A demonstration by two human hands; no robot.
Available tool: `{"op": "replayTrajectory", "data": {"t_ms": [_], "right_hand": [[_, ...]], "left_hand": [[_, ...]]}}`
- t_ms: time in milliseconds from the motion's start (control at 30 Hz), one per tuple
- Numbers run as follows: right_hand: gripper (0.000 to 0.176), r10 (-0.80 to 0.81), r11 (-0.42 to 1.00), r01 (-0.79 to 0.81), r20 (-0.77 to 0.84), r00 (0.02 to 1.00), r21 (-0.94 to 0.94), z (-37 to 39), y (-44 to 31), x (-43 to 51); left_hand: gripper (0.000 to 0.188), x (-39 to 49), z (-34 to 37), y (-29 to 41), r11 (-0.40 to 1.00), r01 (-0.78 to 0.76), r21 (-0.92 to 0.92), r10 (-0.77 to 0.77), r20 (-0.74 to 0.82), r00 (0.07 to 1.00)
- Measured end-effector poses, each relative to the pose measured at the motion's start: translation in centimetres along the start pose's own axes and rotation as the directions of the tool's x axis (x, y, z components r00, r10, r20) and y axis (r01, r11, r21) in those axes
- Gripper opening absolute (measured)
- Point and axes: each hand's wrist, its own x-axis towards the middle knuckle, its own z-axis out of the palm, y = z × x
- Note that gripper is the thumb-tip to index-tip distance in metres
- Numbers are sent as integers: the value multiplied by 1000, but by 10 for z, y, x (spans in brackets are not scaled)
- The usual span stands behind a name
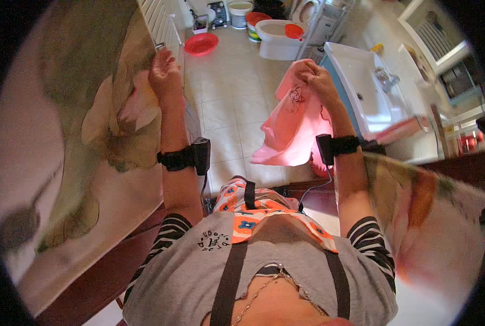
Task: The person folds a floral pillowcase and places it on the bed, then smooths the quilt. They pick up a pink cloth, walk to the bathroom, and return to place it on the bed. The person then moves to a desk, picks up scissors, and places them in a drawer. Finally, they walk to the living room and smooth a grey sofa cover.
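A pink cloth (pixel 289 126) hangs down from my right hand (pixel 318 79), whose fingers grip its bunched top edge. The cloth bears a small dark printed or stitched design. My left hand (pixel 165 67) is raised with its fingers apart and slightly curled, close to a metal door handle (pixel 159 45). Just left of that hand is a large floral curtain or panel (pixel 104 122) with a big pale flower. Nothing shows in my left hand. Both forearms wear black straps with small boxes and thin cables.
A tiled bathroom floor (pixel 222 106) lies ahead. A red basin (pixel 201 44), buckets (pixel 239 15) and a toilet (pixel 281 45) stand at the far side. To the right is a white washbasin (pixel 354 81) with a faucet; another floral panel (pixel 426 203) hangs at the lower right.
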Motion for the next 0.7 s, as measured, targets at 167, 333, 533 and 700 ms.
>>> {"op": "replayTrajectory", "data": {"t_ms": [167, 333, 533, 700], "right_hand": [[21, -296, 846, 442, 425, 855, -300, -18, 24, 105], [26, -438, 577, 699, 563, 701, -422, -30, 70, 270], [37, -296, 659, 488, 398, 868, -573, -51, 102, 397], [28, -226, 487, 459, 400, 888, -743, -91, 168, 510]], "left_hand": [[41, 31, 89, -58, 993, -110, 34, 79, 500, 862], [70, 135, 237, -163, 952, -306, 11, 153, 849, 505], [44, 269, 294, -240, 813, -374, 446, -246, 846, 474], [27, 387, 312, -283, 396, -785, 476, 137, 815, 563]]}}
